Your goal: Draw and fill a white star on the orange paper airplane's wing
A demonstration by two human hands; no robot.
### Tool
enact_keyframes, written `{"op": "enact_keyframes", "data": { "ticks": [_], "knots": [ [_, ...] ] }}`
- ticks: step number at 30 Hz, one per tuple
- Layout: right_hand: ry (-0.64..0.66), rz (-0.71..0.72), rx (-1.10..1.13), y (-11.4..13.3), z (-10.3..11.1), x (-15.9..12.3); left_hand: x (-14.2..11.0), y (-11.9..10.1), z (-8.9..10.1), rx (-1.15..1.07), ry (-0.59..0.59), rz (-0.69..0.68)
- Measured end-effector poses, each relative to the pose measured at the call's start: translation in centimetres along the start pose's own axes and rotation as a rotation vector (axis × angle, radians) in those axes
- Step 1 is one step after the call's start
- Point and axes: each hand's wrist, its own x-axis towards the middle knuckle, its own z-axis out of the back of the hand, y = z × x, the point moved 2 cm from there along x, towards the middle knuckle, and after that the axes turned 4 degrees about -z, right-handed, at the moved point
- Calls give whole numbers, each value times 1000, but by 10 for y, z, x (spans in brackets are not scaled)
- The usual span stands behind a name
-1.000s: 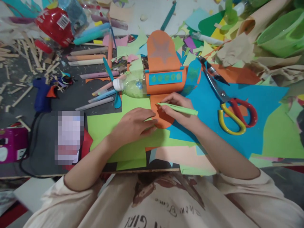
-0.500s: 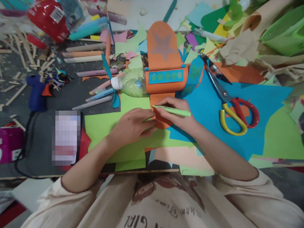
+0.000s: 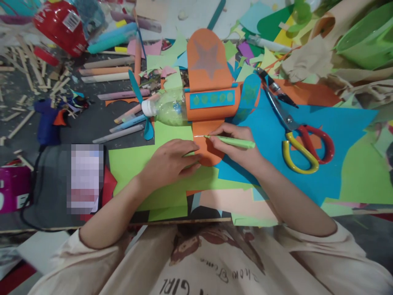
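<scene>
A plane made from a clear plastic bottle [image 3: 168, 111] with orange paper wings [image 3: 208, 65] and a blue propeller lies mid-table. My right hand [image 3: 235, 143] is closed around a light green craft knife [image 3: 236, 142], its thin blade tip resting on the near orange wing [image 3: 208, 149]. My left hand [image 3: 170, 162] lies flat with fingers spread, pressing on the near wing's left edge and the green paper [image 3: 135, 162] under it.
Scissors with red and yellow handles [image 3: 302, 149] lie on blue paper [image 3: 276, 147] to the right. Pastel paper sticks [image 3: 113, 73], a blue glue gun [image 3: 46, 121], wooden sticks and paper scraps crowd the left and back. A green tub [image 3: 368, 39] stands at the far right.
The knife tip has shifted slightly along the near wing and its blade now shows. My left hand has stayed put on the wing's edge.
</scene>
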Motion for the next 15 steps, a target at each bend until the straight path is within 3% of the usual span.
{"op": "enact_keyframes", "data": {
  "ticks": [15],
  "knots": [
    [-180, -31, 11, -15, 18, -8, -1, 1, 0, 10, -4, -17]
  ]
}}
